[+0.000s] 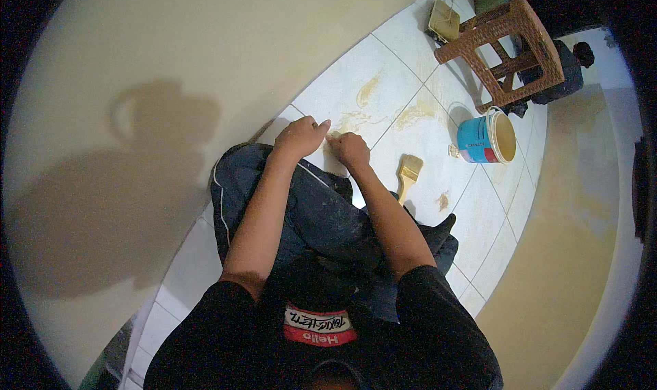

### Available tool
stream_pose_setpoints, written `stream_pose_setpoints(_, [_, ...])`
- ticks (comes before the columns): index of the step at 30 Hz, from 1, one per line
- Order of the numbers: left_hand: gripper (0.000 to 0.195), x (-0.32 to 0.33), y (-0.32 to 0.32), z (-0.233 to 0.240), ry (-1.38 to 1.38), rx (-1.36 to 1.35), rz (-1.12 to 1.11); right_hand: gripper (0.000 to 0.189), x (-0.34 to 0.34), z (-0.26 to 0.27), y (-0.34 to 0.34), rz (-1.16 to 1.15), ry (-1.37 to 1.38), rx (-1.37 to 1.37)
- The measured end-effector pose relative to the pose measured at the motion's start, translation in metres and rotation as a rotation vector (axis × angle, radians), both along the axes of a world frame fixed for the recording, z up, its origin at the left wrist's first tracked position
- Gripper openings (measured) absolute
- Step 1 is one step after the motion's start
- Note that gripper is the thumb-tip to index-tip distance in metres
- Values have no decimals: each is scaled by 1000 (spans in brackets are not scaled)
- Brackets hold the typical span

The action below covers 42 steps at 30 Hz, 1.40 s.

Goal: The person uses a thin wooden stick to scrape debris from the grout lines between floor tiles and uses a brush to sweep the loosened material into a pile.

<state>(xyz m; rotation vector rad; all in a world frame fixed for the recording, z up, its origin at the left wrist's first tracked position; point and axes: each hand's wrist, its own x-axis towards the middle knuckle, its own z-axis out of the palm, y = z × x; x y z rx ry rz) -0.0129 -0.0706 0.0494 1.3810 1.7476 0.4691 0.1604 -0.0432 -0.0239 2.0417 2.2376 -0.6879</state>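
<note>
Both hands are in front of my knees, close together above the white tile floor (380, 66). My left hand (302, 137) is curled, with its thumb pointing toward the other hand. My right hand (350, 149) is also curled, its fingertips near a small pale spot between the two hands. Whether either one pinches something there is too small to tell. A flat paintbrush (409, 169) with a wooden handle and cream-coloured bristles lies right of my right forearm. Beyond it stands a blue paint bucket (475, 139) with a white handle, cream-stained inside.
Along the left runs a cream-painted wall (246, 36) bearing my shadow. A brown woven-pattern plastic stool (546, 51) lies on its side at upper right, beside a paint tray (444, 20). Dark containers (567, 74) stand behind the stool. Yellowish paint smears (413, 114) mark the tiles.
</note>
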Motion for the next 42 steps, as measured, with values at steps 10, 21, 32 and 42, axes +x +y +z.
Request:
stream_pose_setpoints(10, [61, 12, -2, 2, 39, -61, -17, 59, 76, 4, -48, -51, -93, -42])
stream_pose_setpoints(21, [63, 11, -1, 9, 35, -58, -24, 52, -6, -5, 14, 58, -75, 20])
stream_pose_setpoints(32, [57, -5, 3, -29, 24, -21, -5, 52, 81, -16, -36, -6, -96, 27])
stream_pose_setpoints(42, [58, 7, -5, 24, -126, -103, 20, 55, -3, -7, 11, -13, 46, 94])
